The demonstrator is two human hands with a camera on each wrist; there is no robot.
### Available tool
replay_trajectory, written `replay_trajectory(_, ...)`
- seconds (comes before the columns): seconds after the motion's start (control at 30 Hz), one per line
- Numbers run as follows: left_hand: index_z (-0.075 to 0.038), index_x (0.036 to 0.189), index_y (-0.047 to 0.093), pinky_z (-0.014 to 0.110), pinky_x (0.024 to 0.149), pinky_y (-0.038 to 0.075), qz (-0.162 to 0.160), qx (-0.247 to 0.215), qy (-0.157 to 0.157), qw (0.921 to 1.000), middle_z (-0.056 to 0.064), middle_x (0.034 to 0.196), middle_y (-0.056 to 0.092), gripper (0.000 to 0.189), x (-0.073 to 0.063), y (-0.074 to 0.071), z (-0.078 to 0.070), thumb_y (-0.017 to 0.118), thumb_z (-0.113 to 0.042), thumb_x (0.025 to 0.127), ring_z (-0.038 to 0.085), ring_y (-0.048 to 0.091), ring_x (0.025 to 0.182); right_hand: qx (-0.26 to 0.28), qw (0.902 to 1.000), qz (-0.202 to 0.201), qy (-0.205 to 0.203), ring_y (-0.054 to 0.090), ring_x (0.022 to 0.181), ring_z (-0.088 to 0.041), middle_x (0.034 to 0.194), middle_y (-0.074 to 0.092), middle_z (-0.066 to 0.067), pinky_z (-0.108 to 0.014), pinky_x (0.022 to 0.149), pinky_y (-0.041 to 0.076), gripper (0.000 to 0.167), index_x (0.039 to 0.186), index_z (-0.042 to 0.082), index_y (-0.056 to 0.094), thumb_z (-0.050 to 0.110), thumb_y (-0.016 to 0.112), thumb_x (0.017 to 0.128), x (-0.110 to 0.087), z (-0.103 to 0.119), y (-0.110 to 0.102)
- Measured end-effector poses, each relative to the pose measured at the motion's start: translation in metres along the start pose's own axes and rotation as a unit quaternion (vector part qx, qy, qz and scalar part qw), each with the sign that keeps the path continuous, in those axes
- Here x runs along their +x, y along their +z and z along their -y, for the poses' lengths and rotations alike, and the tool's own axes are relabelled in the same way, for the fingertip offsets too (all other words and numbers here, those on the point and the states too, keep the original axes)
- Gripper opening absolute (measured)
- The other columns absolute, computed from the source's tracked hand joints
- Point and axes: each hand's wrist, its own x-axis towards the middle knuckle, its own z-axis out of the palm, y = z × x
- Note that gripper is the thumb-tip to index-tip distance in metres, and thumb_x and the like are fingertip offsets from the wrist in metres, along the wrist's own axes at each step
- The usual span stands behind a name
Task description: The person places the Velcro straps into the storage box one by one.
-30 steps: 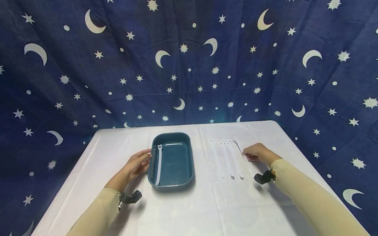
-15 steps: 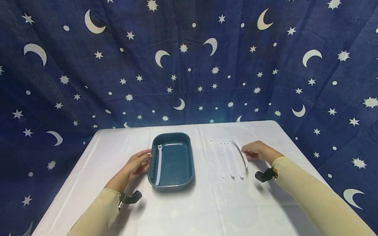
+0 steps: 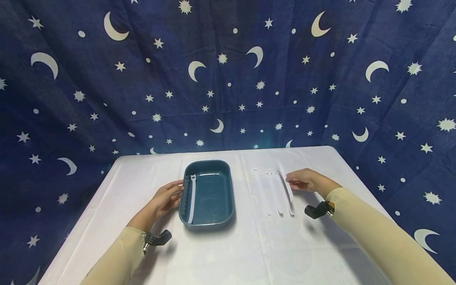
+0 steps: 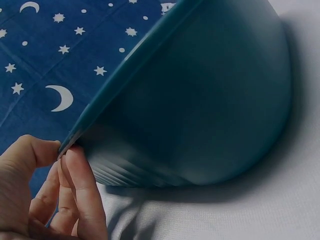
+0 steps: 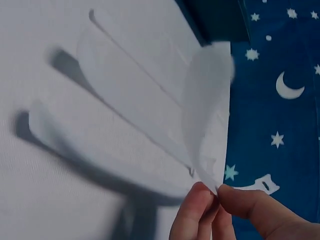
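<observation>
Pinching a raised strap (image 5: 207,90): right hand (image 3: 303,180), fingers clamped on it. Left hand (image 3: 166,201): fingers clamped on tray (image 3: 213,204) at rim. Three straps (image 3: 274,194) on surface (image 3: 228,257).

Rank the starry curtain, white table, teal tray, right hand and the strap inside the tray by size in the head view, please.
Largest to smallest:
Starry curtain
White table
Teal tray
Right hand
Strap inside the tray
</observation>
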Motion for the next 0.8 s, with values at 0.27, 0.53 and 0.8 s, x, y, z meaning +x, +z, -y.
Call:
replay_trajectory(0.27,-0.007,0.146,0.042,0.025,0.083,0.060,-0.003,0.003,-0.005,1.0000,-0.003,0.104,0.067,0.057,-0.001,0.001,-0.001,0.059,-0.015,0.093,0.006,0.067,0.087,0.032,0.9991,0.029,-0.006,0.062,0.070,-0.007,0.078,0.061,-0.001,-0.018,0.070,0.060,0.052,0.134,-0.011,0.044,-0.008,0.061,0.085,-0.001,0.001,0.015)
replay_trajectory(0.53,-0.007,0.146,0.042,0.025,0.083,0.060,-0.007,0.009,-0.007,0.9999,-0.005,0.103,0.068,0.057,-0.002,0.001,-0.002,0.060,-0.016,0.093,0.006,0.067,0.088,0.074,0.9963,0.043,-0.009,0.063,0.070,-0.006,0.076,0.064,-0.001,-0.018,0.072,0.060,0.032,0.117,-0.004,0.055,-0.008,0.060,0.086,-0.005,0.007,0.024)
replay_trajectory(0.8,-0.009,0.146,0.044,0.025,0.083,0.060,-0.014,0.018,-0.009,0.9997,-0.001,0.109,0.066,0.056,-0.002,0.002,-0.002,0.058,-0.015,0.092,0.008,0.067,0.089,0.084,0.9947,0.058,-0.010,0.062,0.072,-0.007,0.079,0.063,-0.002,-0.019,0.073,0.060,0.027,0.113,-0.002,0.054,-0.007,0.058,0.087,-0.010,0.017,0.035)
